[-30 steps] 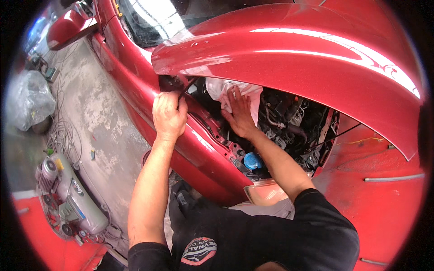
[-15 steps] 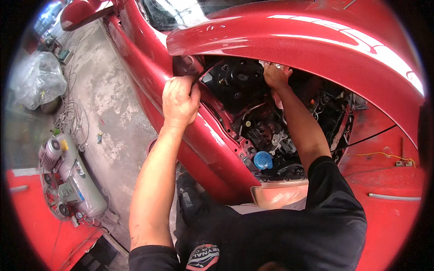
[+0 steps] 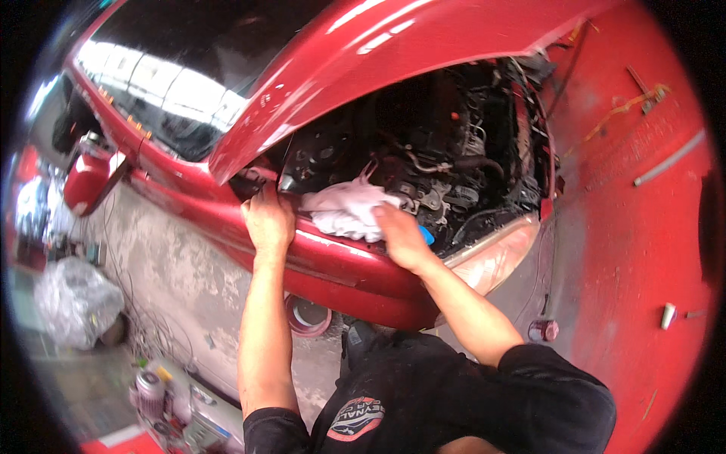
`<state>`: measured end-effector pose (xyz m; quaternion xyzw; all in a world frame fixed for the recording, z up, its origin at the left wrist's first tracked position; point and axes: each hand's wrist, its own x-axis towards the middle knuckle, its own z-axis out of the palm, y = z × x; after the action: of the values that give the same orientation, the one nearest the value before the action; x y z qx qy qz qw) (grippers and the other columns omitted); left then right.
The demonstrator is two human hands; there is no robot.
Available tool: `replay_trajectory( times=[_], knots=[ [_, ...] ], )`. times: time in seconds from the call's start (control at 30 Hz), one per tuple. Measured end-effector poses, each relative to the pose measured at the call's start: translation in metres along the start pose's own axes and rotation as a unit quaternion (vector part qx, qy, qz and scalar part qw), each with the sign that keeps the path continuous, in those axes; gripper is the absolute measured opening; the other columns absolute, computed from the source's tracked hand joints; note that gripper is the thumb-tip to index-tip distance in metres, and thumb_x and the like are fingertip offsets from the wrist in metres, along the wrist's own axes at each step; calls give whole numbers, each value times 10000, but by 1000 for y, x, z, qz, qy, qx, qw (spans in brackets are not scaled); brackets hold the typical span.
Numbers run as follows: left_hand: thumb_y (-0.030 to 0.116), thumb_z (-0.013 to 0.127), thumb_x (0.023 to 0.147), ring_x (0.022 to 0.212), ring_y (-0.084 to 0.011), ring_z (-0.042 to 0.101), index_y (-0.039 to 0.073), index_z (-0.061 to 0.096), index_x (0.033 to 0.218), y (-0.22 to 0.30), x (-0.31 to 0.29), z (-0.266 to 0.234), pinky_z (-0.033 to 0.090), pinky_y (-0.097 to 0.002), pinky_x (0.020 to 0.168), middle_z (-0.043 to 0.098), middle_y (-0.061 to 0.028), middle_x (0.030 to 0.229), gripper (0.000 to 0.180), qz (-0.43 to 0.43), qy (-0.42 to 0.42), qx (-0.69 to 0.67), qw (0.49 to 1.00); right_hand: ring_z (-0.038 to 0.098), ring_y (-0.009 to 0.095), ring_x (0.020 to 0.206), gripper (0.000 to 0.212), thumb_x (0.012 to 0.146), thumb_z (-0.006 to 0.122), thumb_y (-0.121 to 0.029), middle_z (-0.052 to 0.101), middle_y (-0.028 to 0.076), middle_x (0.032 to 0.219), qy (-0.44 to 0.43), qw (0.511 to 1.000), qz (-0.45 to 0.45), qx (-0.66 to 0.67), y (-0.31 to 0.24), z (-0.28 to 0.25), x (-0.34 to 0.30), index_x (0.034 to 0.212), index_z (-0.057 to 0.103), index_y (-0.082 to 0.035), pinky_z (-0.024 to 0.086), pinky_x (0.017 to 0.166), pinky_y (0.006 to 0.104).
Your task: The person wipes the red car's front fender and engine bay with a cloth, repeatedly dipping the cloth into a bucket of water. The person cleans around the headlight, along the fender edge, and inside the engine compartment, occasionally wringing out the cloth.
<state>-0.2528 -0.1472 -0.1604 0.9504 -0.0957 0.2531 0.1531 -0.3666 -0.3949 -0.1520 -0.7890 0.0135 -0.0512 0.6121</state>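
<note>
My right hand [image 3: 401, 236] holds a crumpled white-pink cloth [image 3: 349, 206], which lies against the top edge of the red car fender [image 3: 333, 253] beside the engine bay. Its fingers are bent over the near side of the cloth and partly hidden. My left hand [image 3: 270, 221] is curled over the fender's edge, close to the rear corner of the raised red hood [image 3: 333, 72]; its fingertips are out of sight. Behind the cloth, the dark engine bay [image 3: 446, 144] shows hoses and metal parts. A blue cap [image 3: 426, 234] peeks out beside my right wrist.
A headlight [image 3: 499, 253] sits at the car's front corner. On the left are a side mirror [image 3: 94, 178], a plastic-wrapped bundle [image 3: 76, 303], cables and an air compressor [image 3: 200, 420]. A red wall [image 3: 620, 234] stands right of the car, with a small can [image 3: 543, 330] near its foot.
My right hand has come from deep in the engine bay to the near fender edge, bringing the cloth along. My left hand stays on the fender. The whole view has swung.
</note>
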Motion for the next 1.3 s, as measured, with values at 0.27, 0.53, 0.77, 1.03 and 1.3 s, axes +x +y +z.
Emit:
replay_trajectory(
  times=[0.27,0.53,0.77,1.03,1.3],
  knots=[
    [237,643,935,1030,-358,634,26,530,1331,112,-45,-35,480,-464,926,663,-219,1093,463,-85,-52,-212,972,460,290,1386,571,1089,337,-419,482,119,1505,181,822,-74,534,-38,-190,-127,1508,377,-34,320,1184,474],
    [420,519,1032,1179,-250,607,31,451,1435,378,-197,-60,525,-419,960,608,-112,1310,564,-272,-448,-798,299,522,288,1321,539,1080,345,-378,542,122,1445,160,789,-41,592,-11,-220,-231,1467,429,-12,388,1135,452],
    [162,678,944,879,-130,667,-34,681,1130,465,-231,-70,546,-310,797,723,-60,965,270,54,-434,-504,745,655,151,921,292,1040,529,-215,697,56,1006,232,922,113,290,64,-322,-312,1211,628,0,510,850,280],
    [103,587,920,925,-203,701,-29,591,1203,410,-187,-102,573,-354,836,697,-109,1074,313,-303,-250,-729,560,625,122,793,171,1009,580,-172,667,38,851,276,924,93,247,96,-369,-236,1038,632,-12,511,773,287],
    [50,618,895,962,-241,677,-45,582,1218,317,-79,-43,532,-384,853,694,-151,1099,338,-425,-116,-416,796,490,353,1287,330,916,640,-171,583,164,1324,158,963,-99,-197,123,-292,-133,1210,637,-22,347,1118,477]
  ],
)
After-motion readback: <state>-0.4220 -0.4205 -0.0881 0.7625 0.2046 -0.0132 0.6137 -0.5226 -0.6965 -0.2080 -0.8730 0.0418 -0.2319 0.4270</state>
